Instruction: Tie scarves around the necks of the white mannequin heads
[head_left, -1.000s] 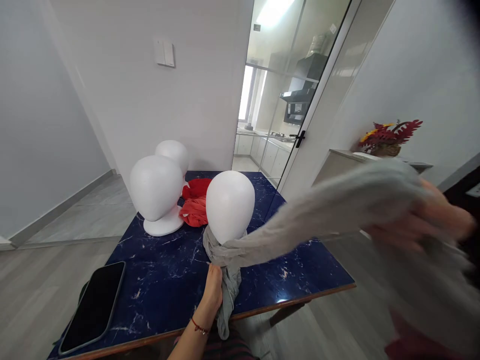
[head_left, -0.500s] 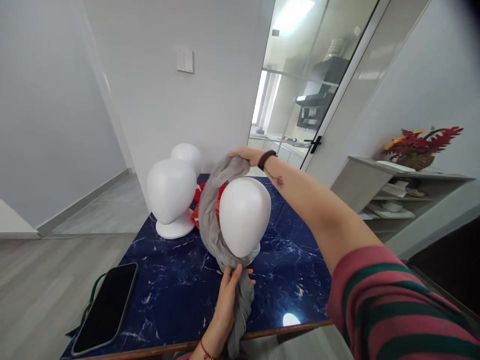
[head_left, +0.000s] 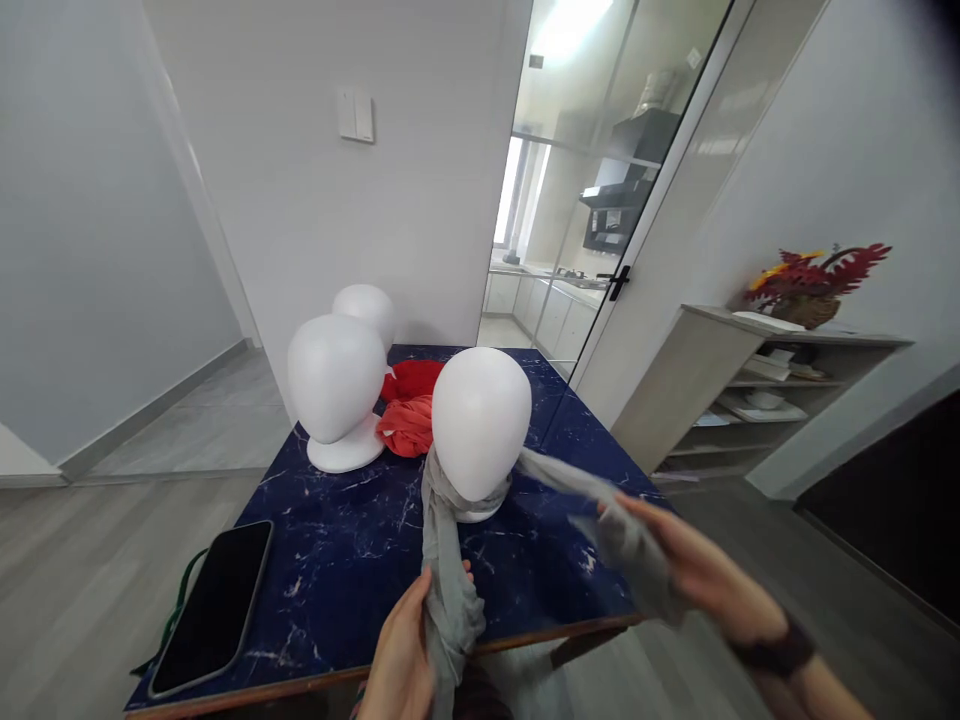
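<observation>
A white mannequin head (head_left: pixel 481 420) stands upright near the middle of the dark blue marbled table. Around its neck runs a thin grey scarf (head_left: pixel 442 510), with one end hanging at the front and the other stretched out to the right. My left hand (head_left: pixel 409 640) is closed around the front end, below the head at the table's near edge. Off to the right, my right hand (head_left: pixel 682 560), slightly blurred, grips the other end, which is pulled taut from behind the neck. Some of the scarf bunches up and trails below that hand.
Two more white mannequin heads, one nearer (head_left: pixel 336 380) and one behind (head_left: pixel 365 310), stand at the left. Red cloth (head_left: pixel 409 425) lies crumpled between the heads. A black phone (head_left: pixel 214 610) rests at the front left corner. A shelf unit (head_left: pixel 720 350) stands at right.
My right hand has swept from behind the head, down and to the right, carrying its scarf end. My left hand has shifted slightly left and down, still on the front end.
</observation>
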